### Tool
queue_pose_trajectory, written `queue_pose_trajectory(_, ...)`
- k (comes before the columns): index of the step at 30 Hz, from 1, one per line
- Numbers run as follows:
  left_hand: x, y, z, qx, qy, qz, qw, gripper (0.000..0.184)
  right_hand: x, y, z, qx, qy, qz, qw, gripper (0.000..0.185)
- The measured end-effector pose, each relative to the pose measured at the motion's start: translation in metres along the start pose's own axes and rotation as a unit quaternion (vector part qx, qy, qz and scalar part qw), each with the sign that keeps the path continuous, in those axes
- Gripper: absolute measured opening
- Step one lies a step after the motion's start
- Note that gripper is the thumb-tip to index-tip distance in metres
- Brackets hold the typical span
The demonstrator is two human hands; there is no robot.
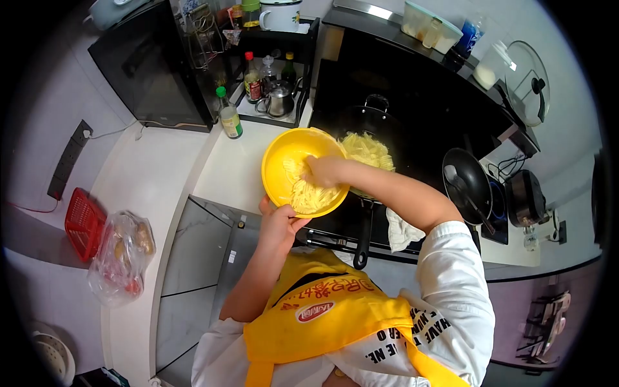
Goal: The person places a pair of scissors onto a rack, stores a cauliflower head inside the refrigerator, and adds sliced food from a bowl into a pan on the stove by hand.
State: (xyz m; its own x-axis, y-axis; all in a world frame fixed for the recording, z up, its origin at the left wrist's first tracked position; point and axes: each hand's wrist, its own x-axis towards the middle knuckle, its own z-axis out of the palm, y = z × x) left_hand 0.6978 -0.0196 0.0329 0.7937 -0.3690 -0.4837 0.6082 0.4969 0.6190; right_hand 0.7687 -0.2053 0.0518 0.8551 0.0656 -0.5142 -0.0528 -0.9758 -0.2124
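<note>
My left hand (280,222) grips the near rim of a yellow bowl (273,155) and holds it tilted beside the wok, above the counter's edge. Inside the bowl lie pale yellow strips (313,197) that look like cut potato. My right hand (325,171) reaches into the bowl with its fingers curled among these strips; the fingertips are partly hidden. Just right of the bowl, a black wok (365,116) on the stove holds more of the same strips (369,149). Its long black handle (364,238) points toward me.
A white cloth (403,229) lies at the stove's front edge. To the right is a black frying pan (465,177) with a spatula. A green-capped bottle (229,115) stands behind the bowl, near a rack (308,71) of bottles. At left are a red basket (84,222) and a plastic bag (121,258).
</note>
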Motion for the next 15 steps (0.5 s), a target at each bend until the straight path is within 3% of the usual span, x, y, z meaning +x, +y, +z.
queue_pose_trajectory(1, 0.001, 0.001, 0.002, 0.003, 0.018, 0.000, 1.000, 0.074, 0.005, 0.003, 0.012, -0.002, -0.001, 0.000, 1.000, 0.056)
queue_pose_trajectory(4, 0.007, 0.001, -0.002, 0.006, 0.027, -0.004, 1.000, 0.075, 0.004, -0.005, 0.034, 0.252, 0.063, 0.000, 0.966, 0.058)
queue_pose_trajectory(5, 0.010, 0.000, -0.002, 0.008, 0.017, -0.008, 1.000, 0.076, 0.004, -0.009, 0.033, 0.249, 0.063, 0.000, 0.966, 0.058)
queue_pose_trajectory(8, 0.009, 0.003, 0.002, 0.011, 0.006, -0.034, 0.999, 0.075, 0.011, -0.024, 0.027, 0.499, 0.101, -0.036, 0.860, 0.042)
queue_pose_trajectory(13, 0.004, 0.010, -0.007, 0.021, -0.031, -0.039, 0.999, 0.072, 0.006, -0.008, -0.014, 0.380, 0.101, -0.150, 0.907, 0.034)
queue_pose_trajectory(15, 0.003, 0.010, -0.008, 0.023, -0.044, -0.044, 0.998, 0.072, 0.011, 0.001, -0.021, 0.189, 0.188, -0.119, 0.956, 0.037)
